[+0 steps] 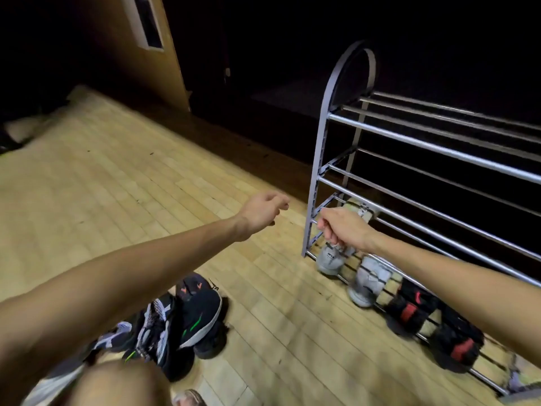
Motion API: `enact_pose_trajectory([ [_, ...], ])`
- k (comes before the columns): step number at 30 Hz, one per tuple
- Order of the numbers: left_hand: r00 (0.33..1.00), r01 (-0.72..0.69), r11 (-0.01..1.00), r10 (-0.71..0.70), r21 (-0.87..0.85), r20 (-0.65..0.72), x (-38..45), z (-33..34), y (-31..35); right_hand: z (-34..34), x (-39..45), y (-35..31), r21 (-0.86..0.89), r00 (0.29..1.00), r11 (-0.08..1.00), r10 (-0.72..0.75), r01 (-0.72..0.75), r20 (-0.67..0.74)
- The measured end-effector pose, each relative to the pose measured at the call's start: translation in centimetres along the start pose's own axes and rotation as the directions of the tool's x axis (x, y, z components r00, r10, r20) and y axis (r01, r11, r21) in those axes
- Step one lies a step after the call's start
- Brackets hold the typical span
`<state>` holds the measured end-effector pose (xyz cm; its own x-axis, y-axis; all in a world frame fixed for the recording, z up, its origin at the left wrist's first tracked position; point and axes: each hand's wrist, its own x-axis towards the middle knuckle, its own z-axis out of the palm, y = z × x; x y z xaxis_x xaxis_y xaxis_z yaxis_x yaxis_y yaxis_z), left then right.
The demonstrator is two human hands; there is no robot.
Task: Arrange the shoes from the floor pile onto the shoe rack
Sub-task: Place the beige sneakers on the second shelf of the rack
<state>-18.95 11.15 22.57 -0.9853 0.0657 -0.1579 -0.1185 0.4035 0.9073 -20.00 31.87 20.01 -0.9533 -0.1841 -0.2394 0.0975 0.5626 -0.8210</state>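
Nearest the camera, a blurred knee (117,385) fills the lower edge, with a pile of dark shoes (181,326) lying on the wooden floor (117,171) just beyond it. Both bare forearms reach forward over the pile. Left hand (263,213) hangs in the air, fingers loosely curled, holding nothing. Right hand (341,227) has its fingers curled at the left end of the shoe rack (409,139); whether they clamp a rail or a shoe's tongue cannot be told. Bottom tier holds two grey shoes (367,281) and two black-and-red shoes (409,309). Upper rails stand bare against a dark background.
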Motion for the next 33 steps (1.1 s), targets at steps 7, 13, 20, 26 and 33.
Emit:
enact_pose_trajectory([
  [7, 0.935, -0.041, 0.977, -0.037, -0.211, -0.353, -8.3, -8.8, -4.3, 5.9, -2.1, -7.3, 0.059, 0.990, 0.989, -0.138, 0.135, 0.038],
  [13, 0.867, -0.059, 0.958, -0.091, -0.282, -0.491, -15.7, -13.1, -10.3, 12.3, -2.9, -7.2, 0.108, 0.988, 0.982, -0.154, 0.152, 0.013],
  [20, 0.797, 0.032, 0.944, -0.223, -0.330, -0.562, -21.5, -16.6, -18.0, 20.7, -4.5, -6.0, 0.135, 0.982, 0.982, -0.147, 0.131, 0.116],
  [26, 0.761, 0.105, 0.901, -0.346, -0.422, -0.549, -24.3, -17.3, -25.9, 27.2, -5.0, -4.5, 0.115, 0.961, 0.991, -0.098, 0.070, 0.258],
  [33, 0.704, 0.218, 0.845, -0.483, -0.488, -0.520, -26.4, -17.5, -32.3, 32.5, -4.9, -2.8, 0.056, 0.926, 0.998, -0.038, 0.019, 0.374],
])
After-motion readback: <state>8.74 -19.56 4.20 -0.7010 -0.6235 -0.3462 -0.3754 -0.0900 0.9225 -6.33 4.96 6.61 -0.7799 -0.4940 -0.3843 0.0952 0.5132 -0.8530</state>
